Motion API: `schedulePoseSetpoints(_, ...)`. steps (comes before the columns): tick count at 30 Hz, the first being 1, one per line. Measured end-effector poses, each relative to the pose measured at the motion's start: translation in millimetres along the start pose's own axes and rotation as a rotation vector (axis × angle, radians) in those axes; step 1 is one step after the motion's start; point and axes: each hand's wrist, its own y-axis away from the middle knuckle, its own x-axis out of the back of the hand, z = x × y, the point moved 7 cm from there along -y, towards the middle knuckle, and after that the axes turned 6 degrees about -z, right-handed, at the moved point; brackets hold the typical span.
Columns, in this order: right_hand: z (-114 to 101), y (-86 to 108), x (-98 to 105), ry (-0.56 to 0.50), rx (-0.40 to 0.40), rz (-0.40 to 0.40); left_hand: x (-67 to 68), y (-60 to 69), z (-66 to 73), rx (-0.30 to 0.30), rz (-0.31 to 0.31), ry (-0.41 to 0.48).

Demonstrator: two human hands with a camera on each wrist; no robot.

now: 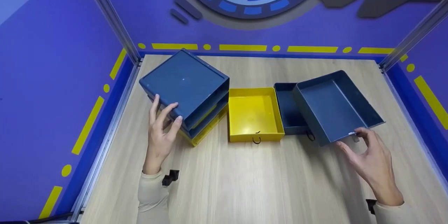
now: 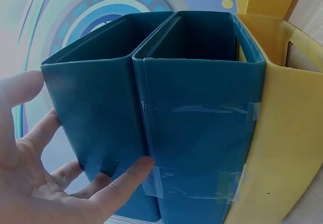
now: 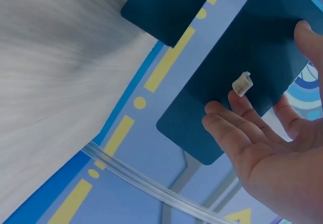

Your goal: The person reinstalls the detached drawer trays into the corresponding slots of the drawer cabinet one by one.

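Observation:
On the left stands a stack of open-fronted drawer casings, dark blue above and yellow at the bottom, turned at an angle. My left hand rests spread fingers against its near left side; the left wrist view shows clear tape across the blue sides. My right hand grips a dark blue drawer by its front wall, holding it tilted above the table. A small pale tab sticks out of that wall. Beneath it, partly hidden, lies another dark blue drawer.
Between the casings and the blue drawers sits a yellow drawer with a black loop handle. The wooden table is bounded by purple-blue panels at the back and both sides.

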Motion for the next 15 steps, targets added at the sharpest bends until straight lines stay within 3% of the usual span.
schedulePoseSetpoints(6, -2.8, 2.7, -0.1, -0.005, 0.020, 0.005, 0.0, -0.6, -0.3, 0.016, -0.012, 0.012)
schedulePoseSetpoints(15, -26.4, 5.3, -2.6, -0.008, 0.128, 0.000, 0.4, 0.8, -2.0, 0.010, -0.046, -0.001)
